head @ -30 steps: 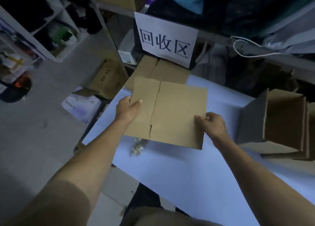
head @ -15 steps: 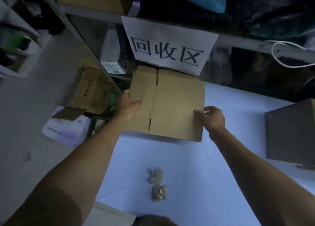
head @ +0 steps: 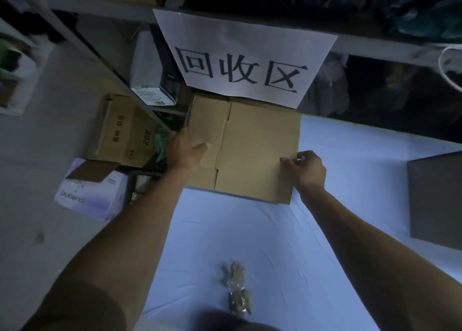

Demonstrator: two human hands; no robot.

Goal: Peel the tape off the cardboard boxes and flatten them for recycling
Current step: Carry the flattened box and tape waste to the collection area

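The flattened brown corrugated cardboard box (head: 252,153) lies at the far end of the bench (head: 275,243), its far edge tucked beneath a white paper sign (head: 246,58) printed with three large black characters; its creased panels and flap slits show on top, and the fluted edge shows at its near right corner. The left hand (head: 186,150) holds the box's left side, thumb laid flat on the top panel while the fingers reach under the edge out of sight. The right hand (head: 306,167) pinches the right edge with curled fingers. The bench is covered in a smooth, faintly wrinkled pale blue sheet. Near the person, a crumpled wad of clear glossy tape (head: 237,289) rests on the sheet. At the right edge stands a grey-looking cardboard box (head: 436,198), well apart from the flat one. On the grey floor to the left sit an open brown carton (head: 122,130) and a white printed box (head: 91,195).
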